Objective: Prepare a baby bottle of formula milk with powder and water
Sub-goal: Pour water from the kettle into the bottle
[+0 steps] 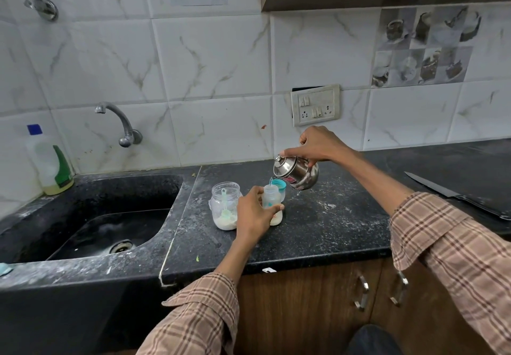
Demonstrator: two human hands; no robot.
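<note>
Left hand [253, 211] clamped on bottle [272, 205], right hand [318, 144] gripping tilted kettle [297, 172] w/ water pouring in (powder apparently in). Next: stop at level, cap.

Left hand [253, 211] hides much of the baby bottle [272, 205]; its label is unreadable.

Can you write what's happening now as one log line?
step: pouring water | left hand: holds baby bottle | right hand: tilts steel kettle | powder jar: open
</note>
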